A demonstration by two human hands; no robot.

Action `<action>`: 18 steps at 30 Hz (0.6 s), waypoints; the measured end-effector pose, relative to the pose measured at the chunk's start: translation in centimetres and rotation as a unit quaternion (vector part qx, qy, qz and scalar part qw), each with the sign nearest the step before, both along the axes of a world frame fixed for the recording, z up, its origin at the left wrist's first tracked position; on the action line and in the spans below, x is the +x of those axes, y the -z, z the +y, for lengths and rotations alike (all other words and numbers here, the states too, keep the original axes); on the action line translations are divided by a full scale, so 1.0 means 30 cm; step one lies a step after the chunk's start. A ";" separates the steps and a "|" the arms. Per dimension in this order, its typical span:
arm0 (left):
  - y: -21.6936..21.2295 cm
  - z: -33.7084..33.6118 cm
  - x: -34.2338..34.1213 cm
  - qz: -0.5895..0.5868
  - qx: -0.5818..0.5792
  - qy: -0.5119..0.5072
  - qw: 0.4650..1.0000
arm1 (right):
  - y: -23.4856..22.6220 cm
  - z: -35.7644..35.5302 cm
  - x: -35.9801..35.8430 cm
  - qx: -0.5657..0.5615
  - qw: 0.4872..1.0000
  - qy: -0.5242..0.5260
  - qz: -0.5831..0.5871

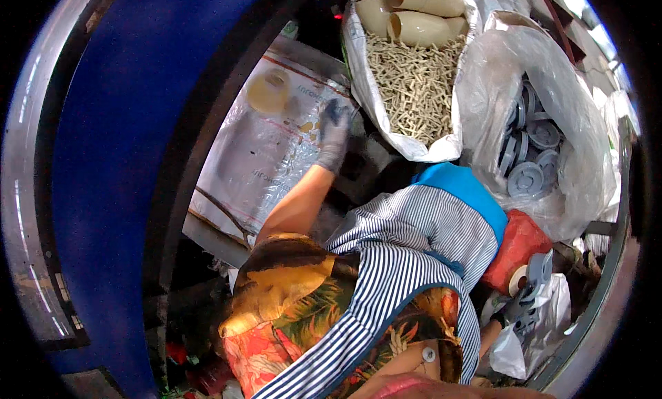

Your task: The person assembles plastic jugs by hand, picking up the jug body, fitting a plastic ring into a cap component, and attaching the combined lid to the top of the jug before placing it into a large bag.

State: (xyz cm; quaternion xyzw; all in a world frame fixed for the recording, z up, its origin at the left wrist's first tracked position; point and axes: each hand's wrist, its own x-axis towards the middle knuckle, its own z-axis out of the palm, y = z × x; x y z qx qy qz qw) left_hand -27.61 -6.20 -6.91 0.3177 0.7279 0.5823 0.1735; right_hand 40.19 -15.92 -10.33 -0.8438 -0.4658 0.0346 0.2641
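Two gloved hands are seen, one low at the right and one stretched forward. Nearest, a striped apron [407, 261] over a flowered shirt fills the lower middle of the view. At the lower right, the right hand [518, 304] is closed around grey plastic parts [534, 283] with a tape roll [517, 280] just beside them, held low against the body, probably so they stay within easy reach. A red bag [517, 251] lies just behind that hand, and a white plastic bag [527, 333] below it, so little free room is left on that side.

Farther out, the left hand [334, 134] is laid on the edge of a clear plastic sheet [255, 158] spread over the counter [214, 233]; whether the sheet is gripped or only pressed cannot be told. A pale round lid-like piece [269, 90] rests on the sheet, apart from the hand. The sheet offers the only open flat area.

Farthest, a white sack [376, 89] stands open, packed with small pale pieces and cream tubes [420, 27], and a clear bag of grey discs [534, 158] leans beside it. A blue panel [124, 158] bounds the left side.
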 end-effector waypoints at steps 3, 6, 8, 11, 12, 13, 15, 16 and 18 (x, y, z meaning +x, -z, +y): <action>0.085 -0.040 -0.230 0.193 -0.095 -0.176 0.961 | -0.035 -0.058 0.001 0.013 0.995 0.100 0.015; 0.129 -0.103 -0.336 0.308 -0.250 -0.269 0.878 | -0.121 -0.050 -0.003 0.021 0.989 0.120 -0.080; 0.158 -0.076 -0.352 0.214 -0.333 -0.217 0.892 | -0.175 -0.086 -0.006 0.108 0.985 0.134 -0.022; 0.183 -0.060 -0.476 -0.026 -0.386 -0.114 0.915 | -0.235 -0.059 -0.026 0.149 0.988 0.048 -0.011; 0.190 -0.055 -0.471 -0.051 -0.373 -0.115 0.919 | -0.277 -0.034 -0.077 0.156 0.987 0.042 0.024; 0.197 -0.050 -0.465 -0.063 -0.360 -0.123 0.923 | -0.305 -0.013 -0.123 0.183 0.983 -0.006 -0.012; 0.192 -0.002 -0.416 -0.072 -0.319 -0.126 0.936 | -0.381 0.020 -0.201 0.162 0.985 -0.037 -0.045; 0.166 0.008 -0.364 -0.076 -0.301 -0.129 0.942 | -0.383 0.039 -0.210 0.166 0.983 -0.064 -0.047; 0.114 -0.003 -0.318 -0.104 -0.234 -0.113 0.960 | -0.390 0.100 -0.252 0.180 0.976 -0.117 -0.029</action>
